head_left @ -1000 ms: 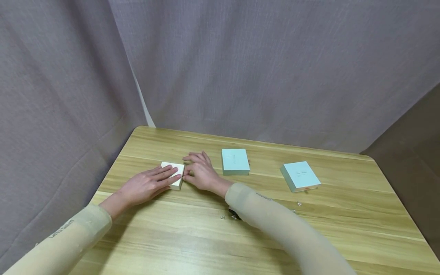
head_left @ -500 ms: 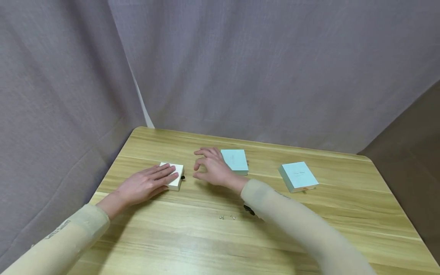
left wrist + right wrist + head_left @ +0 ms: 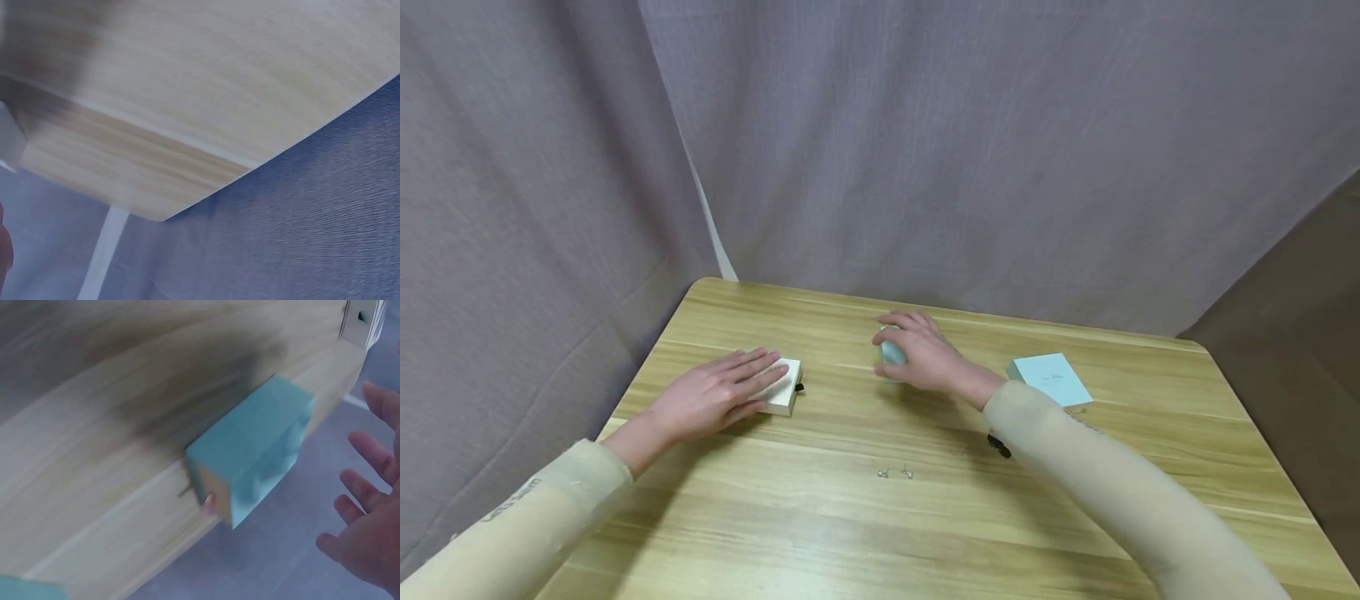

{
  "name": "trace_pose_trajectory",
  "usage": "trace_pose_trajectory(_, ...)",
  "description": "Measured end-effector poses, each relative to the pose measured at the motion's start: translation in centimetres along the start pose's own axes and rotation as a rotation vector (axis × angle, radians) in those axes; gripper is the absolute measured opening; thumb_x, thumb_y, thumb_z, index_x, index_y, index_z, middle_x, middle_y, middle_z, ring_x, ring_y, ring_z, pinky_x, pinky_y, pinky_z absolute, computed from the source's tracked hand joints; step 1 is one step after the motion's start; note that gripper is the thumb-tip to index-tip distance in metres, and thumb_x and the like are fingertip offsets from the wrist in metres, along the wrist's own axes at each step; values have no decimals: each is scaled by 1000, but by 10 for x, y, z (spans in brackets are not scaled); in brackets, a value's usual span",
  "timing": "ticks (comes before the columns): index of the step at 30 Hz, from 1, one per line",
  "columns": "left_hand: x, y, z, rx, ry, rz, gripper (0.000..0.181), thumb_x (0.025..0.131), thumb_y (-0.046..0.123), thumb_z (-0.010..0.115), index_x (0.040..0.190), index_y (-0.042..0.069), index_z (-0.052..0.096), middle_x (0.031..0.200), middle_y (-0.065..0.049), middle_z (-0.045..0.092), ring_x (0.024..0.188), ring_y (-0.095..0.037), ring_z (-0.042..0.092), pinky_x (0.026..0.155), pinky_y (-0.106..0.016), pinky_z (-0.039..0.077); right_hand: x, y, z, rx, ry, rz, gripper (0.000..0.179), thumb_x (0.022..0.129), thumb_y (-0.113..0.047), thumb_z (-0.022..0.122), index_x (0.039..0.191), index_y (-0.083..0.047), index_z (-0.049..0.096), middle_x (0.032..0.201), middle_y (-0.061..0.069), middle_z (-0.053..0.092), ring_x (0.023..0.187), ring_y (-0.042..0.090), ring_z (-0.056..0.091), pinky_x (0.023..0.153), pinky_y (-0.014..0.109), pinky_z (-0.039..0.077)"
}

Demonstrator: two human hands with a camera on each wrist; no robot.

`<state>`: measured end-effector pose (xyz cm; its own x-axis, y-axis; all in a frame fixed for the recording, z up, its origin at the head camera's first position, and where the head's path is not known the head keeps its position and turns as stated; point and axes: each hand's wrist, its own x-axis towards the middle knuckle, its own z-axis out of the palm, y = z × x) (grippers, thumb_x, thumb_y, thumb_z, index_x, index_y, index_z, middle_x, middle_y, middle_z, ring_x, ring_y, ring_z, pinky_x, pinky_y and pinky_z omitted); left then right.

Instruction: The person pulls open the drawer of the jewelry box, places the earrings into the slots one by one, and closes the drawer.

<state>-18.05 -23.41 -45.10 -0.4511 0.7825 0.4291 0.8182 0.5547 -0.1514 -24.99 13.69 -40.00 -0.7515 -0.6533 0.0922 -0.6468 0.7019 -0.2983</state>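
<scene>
My left hand [image 3: 711, 398] rests on a small white box [image 3: 786, 392] at the left of the table, its straight fingers lying across the lid. A black tab [image 3: 800, 387] sticks out of the box's right side. My right hand [image 3: 925, 354] hovers over the middle light-blue box [image 3: 891, 354], hiding most of it in the head view. In the right wrist view the fingers of this hand [image 3: 375, 494] are spread and loosely bent, apart from the blue box [image 3: 250, 437]. That box has a pinkish tab [image 3: 209, 503] on its side.
Another light-blue box [image 3: 1052, 379] stands to the right, partly behind my right sleeve. Two tiny shiny pieces, perhaps earrings [image 3: 883, 473], lie in the table's middle. Grey curtains [image 3: 962, 167] hang behind the wooden table [image 3: 820, 533].
My right hand has moved right, from beside the white box to above the middle blue box, uncovering the black tab. My left hand has stayed on the white box, shifting slightly left.
</scene>
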Motion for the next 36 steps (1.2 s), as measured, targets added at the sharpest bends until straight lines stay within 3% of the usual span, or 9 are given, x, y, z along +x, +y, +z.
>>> trace_pose_trajectory(4,10,5,-3,0,14,-12,53,108,35,63,150,2,61,147,-22,64,135,-39,63,113,-55,51,-7,15,-4,-22,-26,12,67,92,-33,86,148,-5,61,164,22,46,155,44,36,129,66,23)
trace_pose_trajectory(9,22,12,-2,-24,29,-47,56,101,30,73,149,2,62,147,-22,64,135,-40,63,112,-59,51,-17,30,-1,-24,-71,18,84,93,-34,86,160,-2,46,170,25,33,158,49,28,129,68,19)
trace_pose_trajectory(14,30,22,-1,-49,-41,-125,65,95,28,79,152,4,59,153,-21,59,140,-41,58,117,-61,45,-20,40,8,-8,-69,-7,87,95,-33,84,164,-1,40,172,26,26,159,50,23,129,69,17)
trace_pose_trajectory(23,41,47,1,-124,-174,-261,65,104,37,70,158,7,53,164,-19,47,148,-39,51,123,-62,37,-13,48,27,-49,-49,-49,89,96,-38,83,165,-6,39,174,22,27,160,46,23,130,65,22)
trace_pose_trajectory(36,43,68,4,-166,-204,-270,66,106,39,67,162,12,48,167,-15,43,149,-40,48,124,-61,37,-10,50,40,-86,-64,-74,79,104,-39,73,168,-11,36,175,21,23,162,44,21,131,63,21)
